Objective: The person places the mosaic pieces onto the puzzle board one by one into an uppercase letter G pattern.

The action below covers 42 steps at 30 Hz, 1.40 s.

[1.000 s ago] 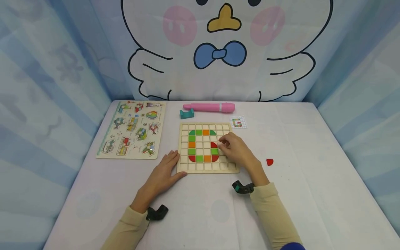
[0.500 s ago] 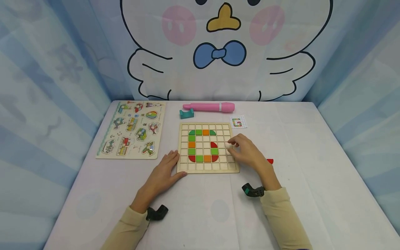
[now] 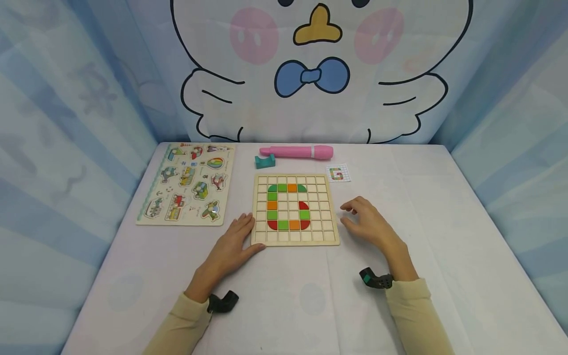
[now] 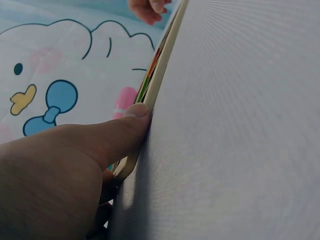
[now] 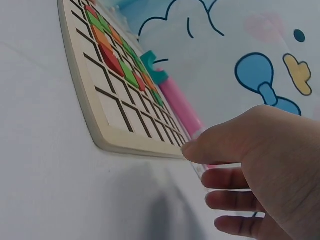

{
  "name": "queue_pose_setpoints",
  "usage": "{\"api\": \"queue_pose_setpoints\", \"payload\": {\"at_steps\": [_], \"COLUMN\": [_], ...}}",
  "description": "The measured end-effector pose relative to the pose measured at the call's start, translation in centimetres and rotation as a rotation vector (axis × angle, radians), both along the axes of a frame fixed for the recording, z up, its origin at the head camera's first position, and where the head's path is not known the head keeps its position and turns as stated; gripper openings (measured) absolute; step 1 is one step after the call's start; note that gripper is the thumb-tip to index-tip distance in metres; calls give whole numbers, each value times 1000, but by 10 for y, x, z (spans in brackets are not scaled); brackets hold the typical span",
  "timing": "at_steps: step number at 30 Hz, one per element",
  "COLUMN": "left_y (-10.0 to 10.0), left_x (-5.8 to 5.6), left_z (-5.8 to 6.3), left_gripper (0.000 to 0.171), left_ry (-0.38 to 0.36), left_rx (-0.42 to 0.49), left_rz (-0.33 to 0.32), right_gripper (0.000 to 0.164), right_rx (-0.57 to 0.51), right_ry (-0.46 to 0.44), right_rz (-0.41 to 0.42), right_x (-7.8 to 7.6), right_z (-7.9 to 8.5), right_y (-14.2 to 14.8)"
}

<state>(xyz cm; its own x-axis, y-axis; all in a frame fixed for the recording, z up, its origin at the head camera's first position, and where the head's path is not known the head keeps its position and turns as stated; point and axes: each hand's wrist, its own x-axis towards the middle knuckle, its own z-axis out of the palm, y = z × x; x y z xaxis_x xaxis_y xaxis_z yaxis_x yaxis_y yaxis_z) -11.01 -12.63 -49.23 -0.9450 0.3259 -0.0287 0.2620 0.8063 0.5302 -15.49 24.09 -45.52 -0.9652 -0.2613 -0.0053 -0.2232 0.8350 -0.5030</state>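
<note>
A wooden grid board (image 3: 319, 236) lies at the middle of the table, with red, green and orange tiles (image 3: 283, 225) set in its cells in a G-like outline. At its lower left corner rests my left hand (image 3: 230, 249), fingers extended along the left edge and thumb against the front edge; the left wrist view shows the thumb (image 4: 117, 137) on the board's side. My right hand (image 3: 370, 222) is over the table just right of the board, fingers loosely bent and apart from the thumb, holding nothing in the right wrist view.
Behind the board lie a pink pen-shaped stick (image 3: 293, 152), a teal notched piece (image 3: 265, 161) and a small pattern card (image 3: 338, 173). A wooden picture puzzle (image 3: 186, 185) lies at the back left. A cartoon cloth (image 3: 310, 113) hangs behind the table.
My right hand has moved off the board to the right and toward me. It now covers the spot where a loose red piece showed earlier. The left hand has stayed put.
</note>
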Motion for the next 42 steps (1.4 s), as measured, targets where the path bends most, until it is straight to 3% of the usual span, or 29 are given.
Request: {"api": "queue_pose_setpoints", "payload": {"at_steps": [18, 25, 42], "left_y": [1, 0, -1], "left_x": [0, 0, 0], "left_z": [0, -1, -1], "left_gripper": [83, 84, 84], "left_ry": [-25, -17, -15], "left_rx": [-1, 3, 4], "left_rz": [12, 7, 12], "right_gripper": [33, 31, 33], "right_rx": [9, -8, 20], "right_ry": [-4, 6, -21], "right_rz": [-61, -82, -139], "right_x": [23, 30, 34], "right_z": [-16, -14, -15], "right_y": [40, 52, 77]}}
